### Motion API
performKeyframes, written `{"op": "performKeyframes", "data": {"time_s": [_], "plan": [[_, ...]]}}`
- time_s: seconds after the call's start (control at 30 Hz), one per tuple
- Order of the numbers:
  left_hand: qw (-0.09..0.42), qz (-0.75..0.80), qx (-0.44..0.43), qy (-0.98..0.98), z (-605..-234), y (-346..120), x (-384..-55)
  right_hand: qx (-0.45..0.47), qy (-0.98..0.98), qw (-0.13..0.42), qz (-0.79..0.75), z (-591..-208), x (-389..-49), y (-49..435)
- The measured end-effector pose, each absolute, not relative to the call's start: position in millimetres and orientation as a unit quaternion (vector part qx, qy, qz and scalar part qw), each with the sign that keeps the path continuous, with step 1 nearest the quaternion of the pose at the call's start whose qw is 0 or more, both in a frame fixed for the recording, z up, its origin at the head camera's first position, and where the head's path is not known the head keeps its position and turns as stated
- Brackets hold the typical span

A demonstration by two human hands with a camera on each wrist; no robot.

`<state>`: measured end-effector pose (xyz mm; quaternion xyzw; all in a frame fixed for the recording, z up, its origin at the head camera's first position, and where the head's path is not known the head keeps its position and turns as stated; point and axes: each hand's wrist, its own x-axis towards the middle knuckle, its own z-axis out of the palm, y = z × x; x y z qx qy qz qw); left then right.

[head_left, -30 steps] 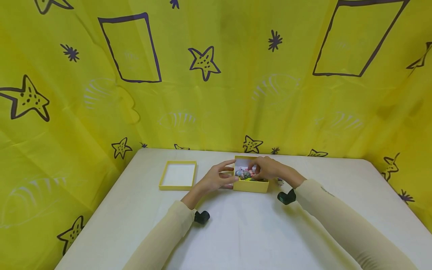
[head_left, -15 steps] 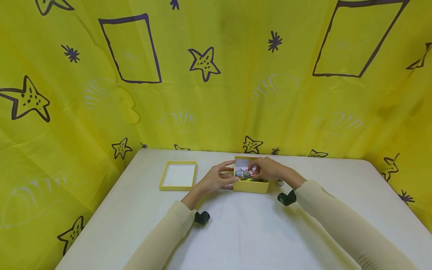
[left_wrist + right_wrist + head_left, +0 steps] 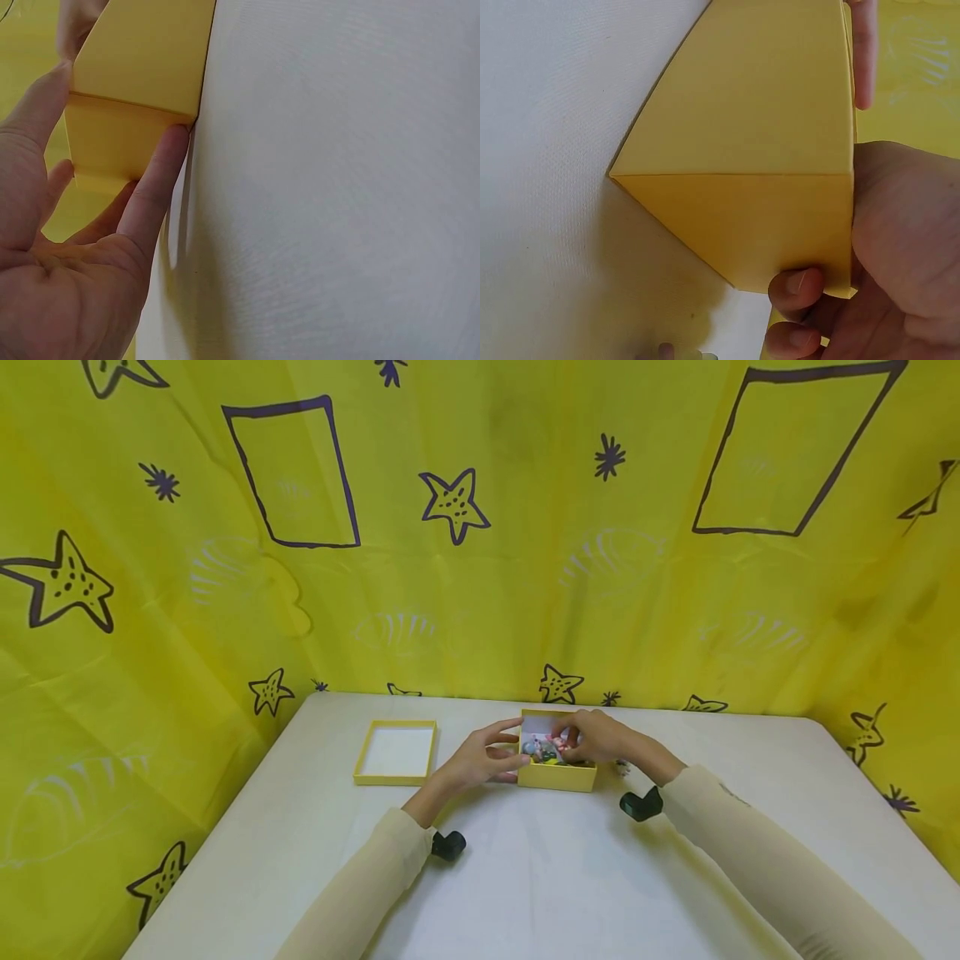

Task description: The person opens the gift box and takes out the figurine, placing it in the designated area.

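Note:
A yellow box [image 3: 557, 778] with a white inside stands uncovered near the table's back edge, holding several small colourful figures [image 3: 532, 747]. My left hand [image 3: 480, 755] spans its left side, fingers spread; the left wrist view shows nearly straight fingertips [image 3: 177, 139] against the box wall. My right hand [image 3: 597, 735] reaches in over the right side. Its thumb and forefinger pinch a small pink-and-white figure [image 3: 560, 743], partly hidden by the hand. In the right wrist view, two of its other fingers [image 3: 799, 287] hang curled outside the box.
To the left lies the shallow yellow box lid [image 3: 397, 752], white inside facing up. A small multicoloured object [image 3: 622, 767] sits on the white table [image 3: 540, 877] just right of the box. A yellow patterned curtain [image 3: 480, 593] hangs behind.
The right thumb and fingers have shifted slightly among the figures, and the pink-and-white one shows more. My left hand stays against the box. The view has tipped up a little.

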<state>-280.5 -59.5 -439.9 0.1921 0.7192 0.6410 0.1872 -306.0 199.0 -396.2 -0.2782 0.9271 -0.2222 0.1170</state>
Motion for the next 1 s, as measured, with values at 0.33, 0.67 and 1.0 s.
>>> {"op": "performKeyframes", "data": {"time_s": [0.33, 0.67, 1.0], "plan": [[0.186, 0.637, 0.192, 0.723, -440, -58, -281, -0.271, 0.928, 0.106, -0.234, -393, -304, 202], [0.184, 0.632, 0.189, 0.728, -439, -59, -279, -0.261, 0.928, 0.103, -0.247, -388, -301, 204], [0.184, 0.629, 0.193, 0.731, -441, -60, -281, -0.274, 0.918, 0.086, -0.276, -382, -297, 210]]}}
